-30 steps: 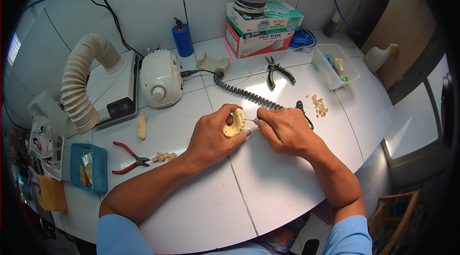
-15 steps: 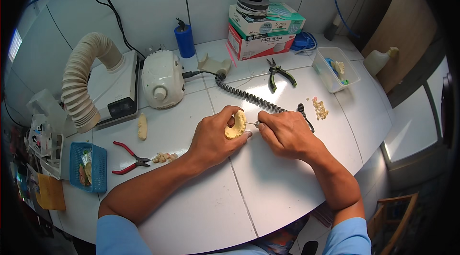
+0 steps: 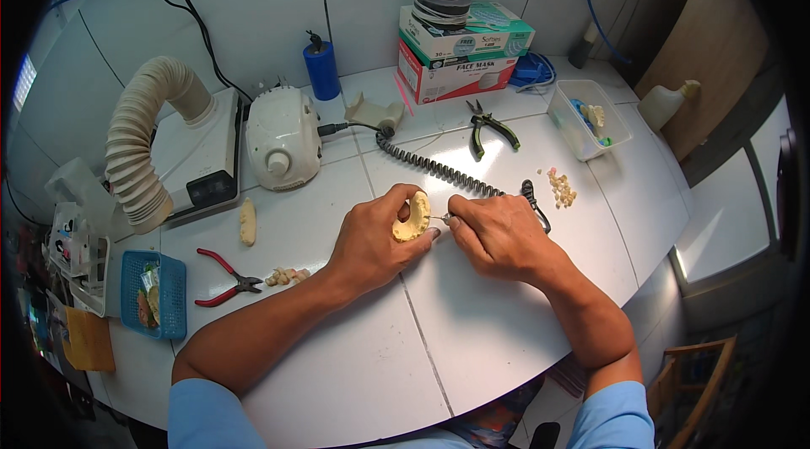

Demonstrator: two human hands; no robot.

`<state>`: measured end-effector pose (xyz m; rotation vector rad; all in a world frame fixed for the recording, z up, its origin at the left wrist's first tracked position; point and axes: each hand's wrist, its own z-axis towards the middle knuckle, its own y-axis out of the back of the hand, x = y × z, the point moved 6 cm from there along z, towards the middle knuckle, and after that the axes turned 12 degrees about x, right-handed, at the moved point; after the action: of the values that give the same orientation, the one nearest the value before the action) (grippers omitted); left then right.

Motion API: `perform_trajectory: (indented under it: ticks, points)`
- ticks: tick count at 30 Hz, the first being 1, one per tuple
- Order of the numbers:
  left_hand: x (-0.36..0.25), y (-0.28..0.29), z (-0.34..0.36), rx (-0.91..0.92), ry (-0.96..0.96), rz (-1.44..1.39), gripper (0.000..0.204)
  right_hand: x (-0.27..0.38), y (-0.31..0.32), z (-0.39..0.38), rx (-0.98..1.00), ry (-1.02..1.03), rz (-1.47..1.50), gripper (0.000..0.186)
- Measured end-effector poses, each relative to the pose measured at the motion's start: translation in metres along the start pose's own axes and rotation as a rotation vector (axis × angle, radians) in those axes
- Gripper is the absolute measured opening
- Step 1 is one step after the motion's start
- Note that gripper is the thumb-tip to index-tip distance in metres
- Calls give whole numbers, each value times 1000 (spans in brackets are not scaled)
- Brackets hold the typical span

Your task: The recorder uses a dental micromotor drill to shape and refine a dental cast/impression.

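My left hand [image 3: 364,238] is closed around a pale yellow, horseshoe-shaped dental cast [image 3: 411,228], thumb below it and fingers behind. In my right hand [image 3: 502,236] is a dental handpiece [image 3: 448,219]; only its metal nose and thin bur show, the rest being hidden by the fingers. The bur points left and reaches the right side of the cast, though I cannot tell whether it touches. A coiled black cord [image 3: 439,168] runs from behind my right hand to a white control unit with a knob [image 3: 283,141].
Left of my arm lie red-handled cutters [image 3: 221,280], small tooth-like pieces [image 3: 287,277], another cast piece [image 3: 247,223] and a blue basket [image 3: 173,301]. A ribbed hose [image 3: 126,158] arches behind. Farther right are pliers [image 3: 489,130], more pieces [image 3: 561,189], a clear tub [image 3: 591,145] and stacked boxes [image 3: 460,78].
The whole view has shifted very slightly. Both hands keep the same hold on the cast and the handpiece.
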<state>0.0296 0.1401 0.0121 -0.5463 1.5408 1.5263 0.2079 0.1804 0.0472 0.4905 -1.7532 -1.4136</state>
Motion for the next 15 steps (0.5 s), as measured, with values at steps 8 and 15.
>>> perform_trajectory:
  ticks: [8,15]
  points:
    - [1,0,-1,-1,4,13,50,1,1,1,46,-25,-5,19]
    - [2,0,0,0,8,7,52,0,1,0,21,-32,-4,18]
